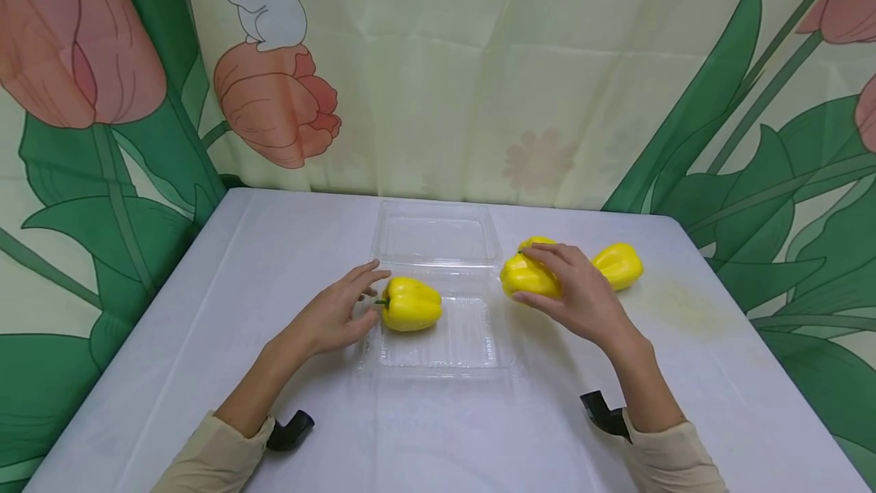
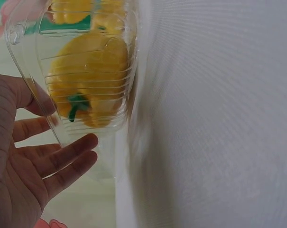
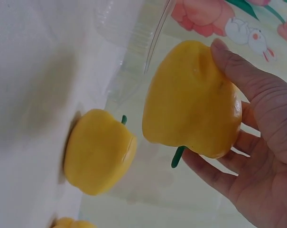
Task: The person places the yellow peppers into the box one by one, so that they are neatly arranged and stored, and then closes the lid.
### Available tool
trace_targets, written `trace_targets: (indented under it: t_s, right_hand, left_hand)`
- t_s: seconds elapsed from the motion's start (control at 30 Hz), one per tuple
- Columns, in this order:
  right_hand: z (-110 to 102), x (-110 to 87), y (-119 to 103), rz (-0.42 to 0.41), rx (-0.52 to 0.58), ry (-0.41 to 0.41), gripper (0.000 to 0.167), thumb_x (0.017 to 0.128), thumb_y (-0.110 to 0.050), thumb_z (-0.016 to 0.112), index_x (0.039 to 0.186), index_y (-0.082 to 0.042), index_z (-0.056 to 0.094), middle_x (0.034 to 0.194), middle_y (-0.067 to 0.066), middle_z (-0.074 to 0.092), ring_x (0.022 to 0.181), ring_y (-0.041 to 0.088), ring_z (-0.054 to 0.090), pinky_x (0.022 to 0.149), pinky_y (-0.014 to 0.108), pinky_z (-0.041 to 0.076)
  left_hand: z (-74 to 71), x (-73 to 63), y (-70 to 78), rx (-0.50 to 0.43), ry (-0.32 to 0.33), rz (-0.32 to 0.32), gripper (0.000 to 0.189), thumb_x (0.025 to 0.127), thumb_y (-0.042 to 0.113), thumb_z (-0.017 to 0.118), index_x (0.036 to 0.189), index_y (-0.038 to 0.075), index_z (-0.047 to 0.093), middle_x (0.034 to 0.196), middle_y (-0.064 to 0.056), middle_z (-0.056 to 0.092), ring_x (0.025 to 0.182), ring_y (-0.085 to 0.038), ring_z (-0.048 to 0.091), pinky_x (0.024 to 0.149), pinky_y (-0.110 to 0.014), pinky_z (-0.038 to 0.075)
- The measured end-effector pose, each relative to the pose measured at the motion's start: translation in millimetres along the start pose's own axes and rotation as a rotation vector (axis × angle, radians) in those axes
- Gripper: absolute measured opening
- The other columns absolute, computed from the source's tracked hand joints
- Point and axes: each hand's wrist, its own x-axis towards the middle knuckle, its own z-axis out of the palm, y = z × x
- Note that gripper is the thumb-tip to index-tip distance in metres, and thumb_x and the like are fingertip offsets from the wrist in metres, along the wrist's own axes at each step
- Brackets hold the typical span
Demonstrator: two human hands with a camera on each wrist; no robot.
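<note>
In the head view, a yellow bell pepper (image 1: pixel 412 303) with a green stem lies in the left part of an open clear plastic box (image 1: pixel 472 348). My left hand (image 1: pixel 342 309) is beside it with fingers extended, at the box's left wall; the left wrist view shows those fingers (image 2: pixel 69 156) around the box corner, and I cannot tell how firmly they touch. My right hand (image 1: pixel 578 291) grips a second yellow bell pepper (image 1: pixel 527 275) between thumb and fingers, right of the box. The right wrist view shows this pepper (image 3: pixel 190 99) held above the table.
Another yellow pepper (image 1: pixel 619 265) lies on the table right of my right hand. One more (image 1: pixel 536 241) shows partly behind the held one. The box's hinged lid (image 1: pixel 438 238) lies folded back on the white-covered table (image 1: pixel 294 234). A printed curtain (image 1: pixel 438 97) hangs behind.
</note>
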Motion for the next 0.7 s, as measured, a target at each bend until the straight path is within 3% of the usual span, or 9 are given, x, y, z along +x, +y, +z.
trace_targets:
  t_s: [0.3,0.7]
  right_hand:
    - [1,3.8,-7,-0.016,0.008,0.007,0.066,0.081,-0.03,0.088,0.138,-0.01,0.064,0.141,0.011,0.059,0.131,0.035,0.051,0.105,0.054,0.045]
    - [4,9.3,-19,-0.033,0.018,-0.01,0.067,0.081,-0.034,0.087,0.139,-0.011,0.064,0.141,0.01,0.059,0.135,0.033,0.05,0.109,0.053,0.043]
  left_hand:
    - [-1.1,0.2,1.1,-0.02,-0.008,-0.008,0.059,0.093,0.009,0.062,0.15,0.009,0.049,0.162,-0.02,0.035,0.117,-0.028,0.066,0.075,-0.034,0.054]
    - [-1.3,0.3,1.4,-0.025,-0.009,-0.019,0.059,0.092,0.009,0.06,0.15,0.008,0.049,0.162,-0.019,0.035,0.116,-0.027,0.067,0.071,-0.03,0.053]
